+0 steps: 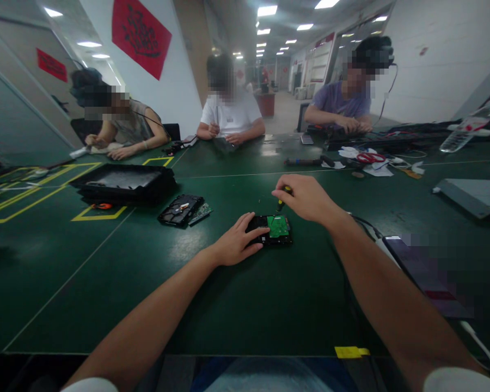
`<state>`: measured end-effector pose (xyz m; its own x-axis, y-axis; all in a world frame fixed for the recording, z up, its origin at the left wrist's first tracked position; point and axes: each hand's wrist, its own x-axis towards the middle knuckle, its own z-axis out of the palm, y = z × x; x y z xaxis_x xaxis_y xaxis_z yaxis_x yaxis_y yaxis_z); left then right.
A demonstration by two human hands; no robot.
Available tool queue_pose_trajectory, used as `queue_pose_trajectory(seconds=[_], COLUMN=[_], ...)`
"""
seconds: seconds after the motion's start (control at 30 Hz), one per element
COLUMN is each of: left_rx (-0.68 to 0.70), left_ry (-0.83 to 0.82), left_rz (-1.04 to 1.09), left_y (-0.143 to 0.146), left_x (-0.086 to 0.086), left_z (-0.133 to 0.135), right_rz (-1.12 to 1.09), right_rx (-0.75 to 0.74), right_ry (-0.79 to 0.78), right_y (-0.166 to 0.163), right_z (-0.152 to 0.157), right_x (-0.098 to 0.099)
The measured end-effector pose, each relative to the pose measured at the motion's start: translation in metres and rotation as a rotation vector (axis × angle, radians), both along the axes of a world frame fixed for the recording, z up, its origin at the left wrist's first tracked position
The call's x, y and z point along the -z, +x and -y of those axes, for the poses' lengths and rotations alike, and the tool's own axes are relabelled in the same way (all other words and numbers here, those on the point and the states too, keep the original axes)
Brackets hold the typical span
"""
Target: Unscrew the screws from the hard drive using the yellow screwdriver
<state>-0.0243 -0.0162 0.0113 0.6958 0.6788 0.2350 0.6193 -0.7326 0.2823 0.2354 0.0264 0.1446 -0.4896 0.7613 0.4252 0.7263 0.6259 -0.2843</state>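
Observation:
A black hard drive [286, 239] with a green circuit board [278, 226] lies flat on the green table. Across its left end rests my left hand [239, 242], thumb along the near edge, fingers over the top and far edge, holding it down. My right hand [306, 197] is closed around a small screwdriver [280, 204] with a yellow and black handle, tilted over the far right side of the board. The screwdriver's tip is too small to make out. To the left sit another black drive casing [180, 210] and a loose circuit board [200, 214].
A black tray [124, 184] stands at the left. A phone [424, 275] with cables lies right of my right forearm. Farther right are a grey box [473, 196], red scissors [371, 158] and a tilted plastic bottle [467, 128]. Three people sit working across the table.

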Motion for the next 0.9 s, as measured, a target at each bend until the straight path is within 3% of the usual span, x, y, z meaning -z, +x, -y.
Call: queue_pose_trajectory(seconds=[0.27,0.67,0.9], left_rx=[0.001,-0.005,-0.002], left_ry=[-0.003,-0.006,0.003], left_rz=[-0.016,-0.018,-0.034], left_y=[-0.0016,-0.0013,-0.0014], left_x=[0.0009,0.0008,0.001], left_z=[-0.0004,-0.0002,-0.0008], right_rz=[-0.031,0.021,-0.036], right_rx=[0.011,0.098,0.017], right_ry=[-0.095,0.007,-0.041], right_y=[0.0022,0.002,0.0019], right_z=[0.0001,-0.0008,-0.0016], right_x=[-0.0031,-0.0012,-0.001])
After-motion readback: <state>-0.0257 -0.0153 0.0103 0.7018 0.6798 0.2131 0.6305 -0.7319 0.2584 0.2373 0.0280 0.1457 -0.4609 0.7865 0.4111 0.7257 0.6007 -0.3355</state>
